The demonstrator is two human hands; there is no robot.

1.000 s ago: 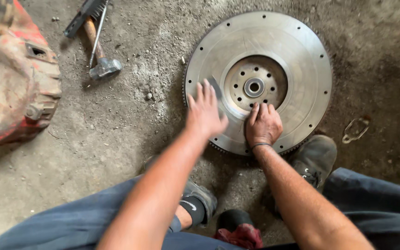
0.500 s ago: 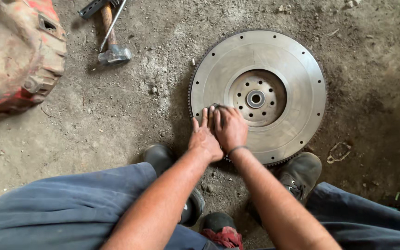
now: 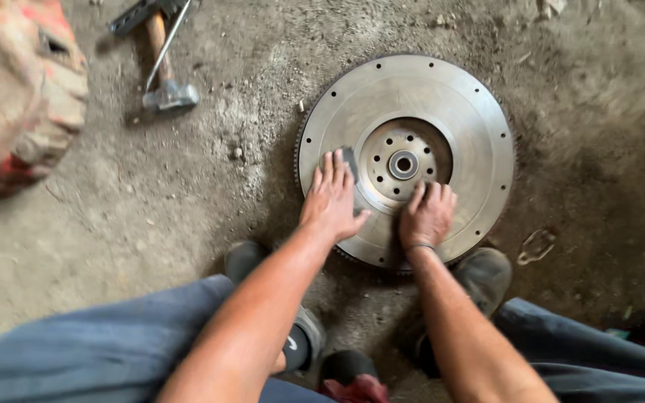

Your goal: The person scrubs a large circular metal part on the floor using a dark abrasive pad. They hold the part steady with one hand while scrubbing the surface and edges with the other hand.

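Hammer, red machine housing, dusty floor, metal ring

We see the flywheel lying flat on the floor, with our 2 hands on its near part: the left hand left of the hub, the right hand just below it. A hammer lies well to the left, farther off.
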